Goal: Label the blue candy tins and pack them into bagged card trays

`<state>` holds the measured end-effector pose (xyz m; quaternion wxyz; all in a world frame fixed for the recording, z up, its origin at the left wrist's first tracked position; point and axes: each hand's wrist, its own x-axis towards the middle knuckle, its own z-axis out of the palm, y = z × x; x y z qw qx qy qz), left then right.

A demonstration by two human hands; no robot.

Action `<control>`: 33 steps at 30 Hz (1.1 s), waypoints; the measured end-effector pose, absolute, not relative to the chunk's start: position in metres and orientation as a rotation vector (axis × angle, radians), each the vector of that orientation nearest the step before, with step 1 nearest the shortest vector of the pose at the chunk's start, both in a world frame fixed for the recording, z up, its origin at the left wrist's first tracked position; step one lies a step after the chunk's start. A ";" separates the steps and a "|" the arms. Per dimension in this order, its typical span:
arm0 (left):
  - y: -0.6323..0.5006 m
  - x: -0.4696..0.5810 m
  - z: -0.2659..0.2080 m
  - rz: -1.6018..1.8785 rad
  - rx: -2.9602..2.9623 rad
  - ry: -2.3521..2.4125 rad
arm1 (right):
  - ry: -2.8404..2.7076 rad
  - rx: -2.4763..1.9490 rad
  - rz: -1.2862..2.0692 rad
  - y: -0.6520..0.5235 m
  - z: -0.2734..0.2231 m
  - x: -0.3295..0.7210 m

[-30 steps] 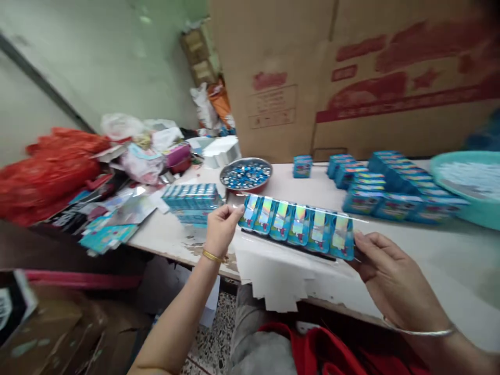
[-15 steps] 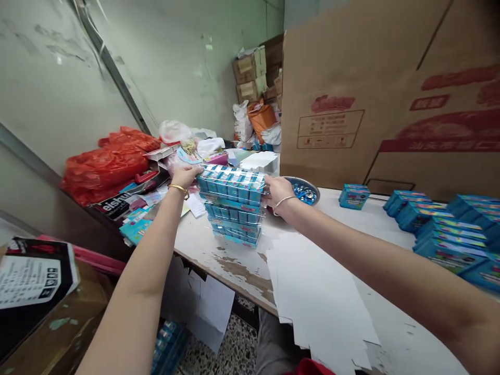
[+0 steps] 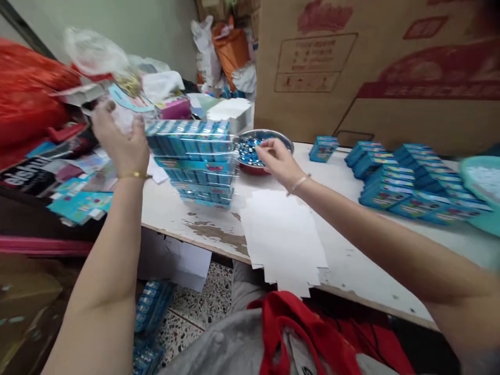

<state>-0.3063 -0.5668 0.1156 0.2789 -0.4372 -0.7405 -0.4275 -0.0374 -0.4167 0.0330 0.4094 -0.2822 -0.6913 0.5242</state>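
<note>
A stack of shrink-wrapped blue box packs (image 3: pixel 195 161) stands upright on the white table, clear film shining around it. Just left of its top, my left hand (image 3: pixel 121 138) is raised with thumb and fingers spread, holding nothing. My right hand (image 3: pixel 279 161) is on the other side, apart from the stack, over the near right rim of a metal bowl (image 3: pixel 287 139). Its fingers are loosely bent, with a gap to the thumb and nothing visible between them. Small shiny blue and silver pieces (image 3: pixel 248 151) fill the bowl.
White card sheets (image 3: pixel 283 234) lie at the table's front. Rows of blue boxes (image 3: pixel 390 182) and a turquoise basin (image 3: pixel 474 208) are on the right. A large carton (image 3: pixel 312 114) stands behind. Red bags (image 3: pixel 27 99) and flat blue packaging (image 3: pixel 84 205) crowd the left.
Both hands have let go of the wrapped stack. My left hand has moved off to its left and opened; my right hand has shifted to the bowl. The view has tilted down and turned right.
</note>
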 end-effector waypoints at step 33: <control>-0.557 0.004 -0.089 -0.874 -3.241 -1.660 | -2.141 -0.939 0.805 -0.518 -0.148 0.301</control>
